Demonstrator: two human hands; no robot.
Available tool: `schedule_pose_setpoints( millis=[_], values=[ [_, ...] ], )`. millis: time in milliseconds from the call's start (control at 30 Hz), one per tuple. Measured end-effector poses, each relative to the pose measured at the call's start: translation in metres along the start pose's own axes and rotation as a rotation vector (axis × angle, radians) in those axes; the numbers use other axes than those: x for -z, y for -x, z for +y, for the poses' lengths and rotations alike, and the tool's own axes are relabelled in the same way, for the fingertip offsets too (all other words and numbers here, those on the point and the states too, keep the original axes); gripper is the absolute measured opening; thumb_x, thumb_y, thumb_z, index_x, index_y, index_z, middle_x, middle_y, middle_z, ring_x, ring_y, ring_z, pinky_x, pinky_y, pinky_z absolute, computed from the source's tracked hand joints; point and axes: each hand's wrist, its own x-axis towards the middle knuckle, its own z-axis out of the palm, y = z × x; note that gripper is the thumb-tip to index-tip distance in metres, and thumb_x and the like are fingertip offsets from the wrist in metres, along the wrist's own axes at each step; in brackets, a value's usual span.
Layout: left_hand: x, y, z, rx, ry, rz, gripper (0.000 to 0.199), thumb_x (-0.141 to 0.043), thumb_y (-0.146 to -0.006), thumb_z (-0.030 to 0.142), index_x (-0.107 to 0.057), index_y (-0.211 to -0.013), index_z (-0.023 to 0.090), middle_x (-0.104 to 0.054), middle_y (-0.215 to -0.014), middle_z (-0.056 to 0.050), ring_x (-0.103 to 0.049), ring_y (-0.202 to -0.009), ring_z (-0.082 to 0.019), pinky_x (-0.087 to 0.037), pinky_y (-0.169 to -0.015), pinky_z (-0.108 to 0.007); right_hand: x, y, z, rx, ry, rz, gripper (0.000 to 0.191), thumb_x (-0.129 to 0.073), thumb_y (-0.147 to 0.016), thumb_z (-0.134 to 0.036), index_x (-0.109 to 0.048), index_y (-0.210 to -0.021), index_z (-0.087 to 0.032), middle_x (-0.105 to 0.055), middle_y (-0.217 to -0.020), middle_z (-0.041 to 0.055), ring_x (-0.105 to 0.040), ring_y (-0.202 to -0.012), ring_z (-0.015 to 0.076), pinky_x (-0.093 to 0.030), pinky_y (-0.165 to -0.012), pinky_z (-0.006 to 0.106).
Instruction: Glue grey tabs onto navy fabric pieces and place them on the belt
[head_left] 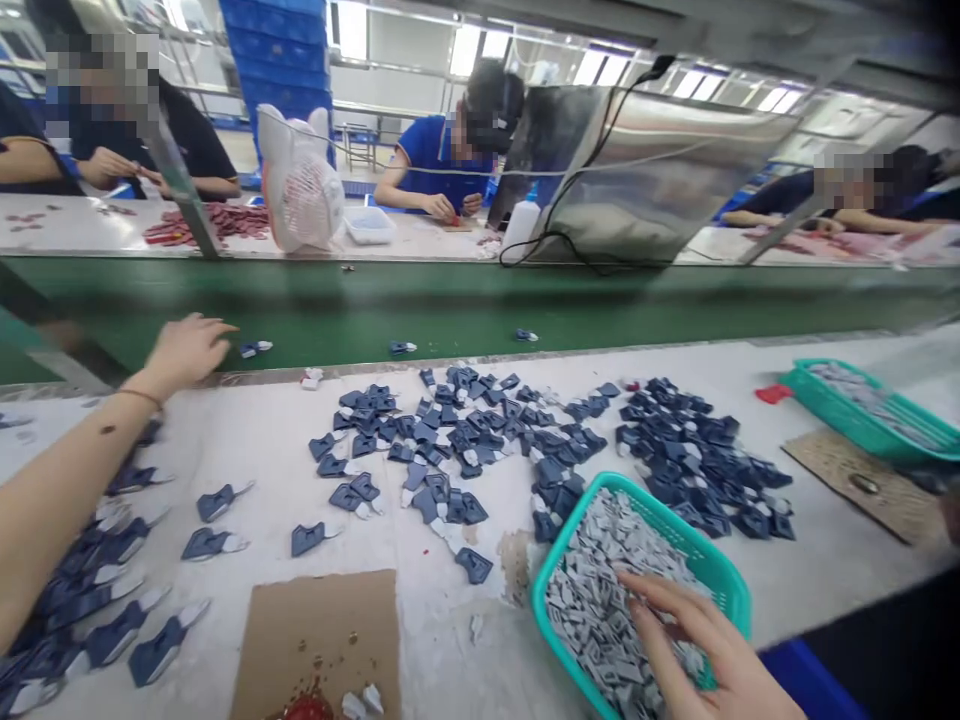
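"Hovering over the teal basket (pixel 731 588), your right hand (pixel 712 640) has its fingers loosely parted; I can't tell whether you hold a piece."

"And the left hand (pixel 191 350)?"

"Yours looks empty, half spread, with a navy-and-white tab (pixel 251 350) just beyond its fingertips on the green belt (pixel 330 300)."

"How will the small grey plastic pieces (pixel 596 545) under the right fingers handle?"

"Probably light, stiff and slick; pinch one by its edges."

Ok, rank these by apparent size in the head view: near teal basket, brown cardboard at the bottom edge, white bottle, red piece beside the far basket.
1. Near teal basket
2. Brown cardboard, cut off by the frame
3. White bottle
4. Red piece
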Motion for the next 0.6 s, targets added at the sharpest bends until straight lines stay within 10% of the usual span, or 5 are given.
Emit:
schedule_pose_setpoints(
  millis=[133, 267, 433, 600],
  values=[
    [0.015, 0.001, -0.03, 0.092, -0.059, 0.069, 0.049, -0.052, -0.064, 0.069, -0.051, -0.055, 0.021, -0.038, -0.035, 0.002, -0.063, -0.104, -0.039, -0.04, -0.097, -0.049, -0.003, -0.006, 0.004, 0.1, 0.086, -0.099, 0.031, -0.047, -0.091, -0.042, -0.071, -0.102, -0.027, -0.069, -0.109, 0.0094, -0.065, -0.103, 0.0303, -0.057, -0.075, 0.041],
    [0.023, 0.001, -0.039, 0.124, -0.077, 0.056, 0.046, -0.052, -0.06, 0.069, -0.041, -0.055, 0.025, -0.022, -0.03, 0.005, -0.068, -0.071, -0.03, -0.052, -0.077, -0.041, -0.007, -0.016, 0.002, 0.168, 0.142, -0.131, 0.03, -0.045, -0.094, -0.037, -0.07, -0.104, -0.024, -0.067, -0.104, 0.0109, -0.064, -0.097, 0.0287, -0.055, -0.075, 0.04],
    [0.025, 0.003, -0.016, 0.141, -0.141, 0.096, 0.039, -0.052, -0.064, 0.063, -0.052, -0.076, 0.026, -0.045, -0.044, 0.002, -0.067, -0.089, -0.038, -0.05, -0.087, -0.056, -0.01, -0.03, -0.008, 0.333, 0.245, -0.212, 0.03, -0.04, -0.096, -0.029, -0.07, -0.098, -0.023, -0.066, -0.095, 0.0092, -0.064, -0.088, 0.0257, -0.053, -0.067, 0.036],
    [-0.007, -0.01, 0.043, -0.013, -0.078, -0.014, 0.053, -0.041, -0.085, 0.06, -0.063, -0.1, 0.014, -0.07, -0.084, -0.007, -0.065, -0.099, -0.035, -0.051, -0.087, -0.045, -0.013, -0.038, -0.002, 0.467, 0.416, -0.272, 0.027, -0.043, -0.091, -0.02, -0.069, -0.091, -0.022, -0.067, -0.091, 0.0078, -0.065, -0.083, 0.0263, -0.053, -0.066, 0.039]
  ],
)
